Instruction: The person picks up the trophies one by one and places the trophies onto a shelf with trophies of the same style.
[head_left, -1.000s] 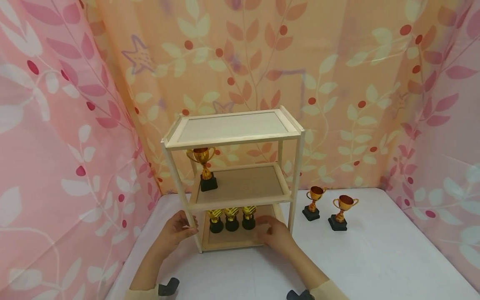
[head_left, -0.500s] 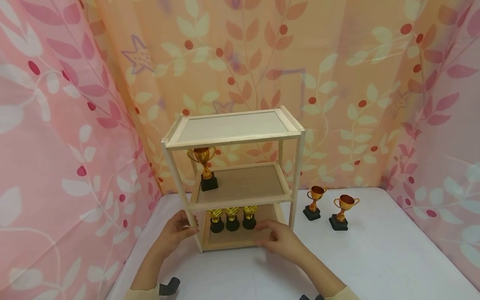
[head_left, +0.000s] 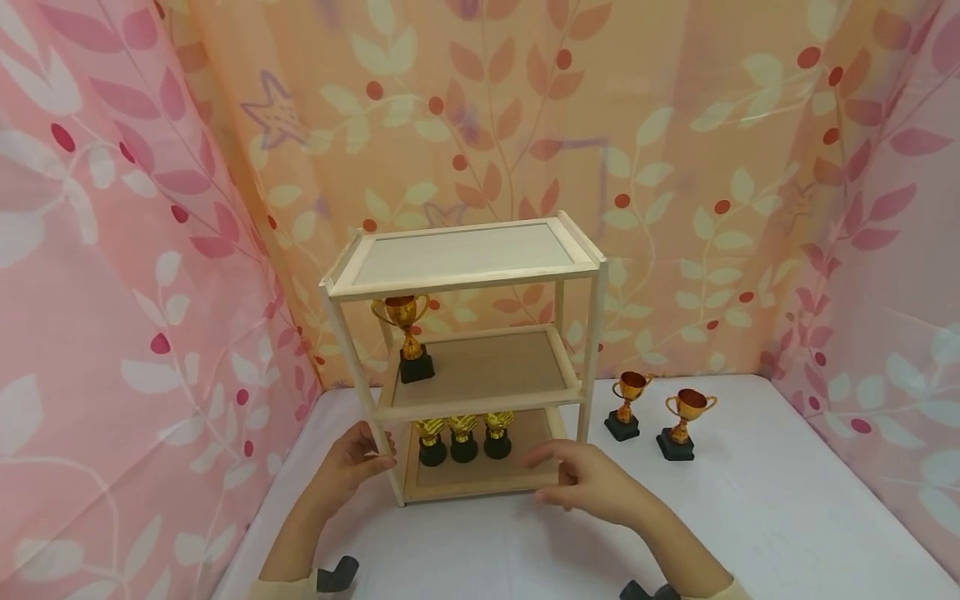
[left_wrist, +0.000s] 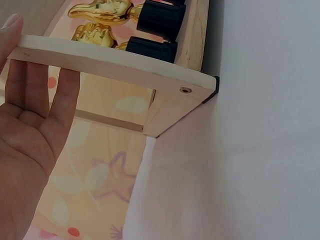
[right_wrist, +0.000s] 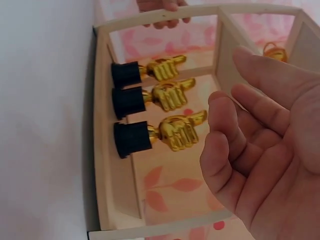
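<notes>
My left hand holds the front left post of a small three-tier wooden shelf, thumb on one side and fingers on the other. On its bottom tier three gold thumbs-up trophies with round black bases stand in a row; the middle tier partly hides their tops in the head view. My right hand hovers before the lower right front of the shelf, fingers loosely bent and nothing in them. A gold trophy cup with two handles and a black base stands at the left of the middle tier.
Two smaller trophy cups on black bases stand on the white-covered table, right of the shelf. Floral curtains enclose the table at the back and both sides.
My right hand has drawn back from the bottom tier, beside the rightmost thumbs-up trophy, moving right and toward me. The left hand stays on the post, and the trophies have not moved.
</notes>
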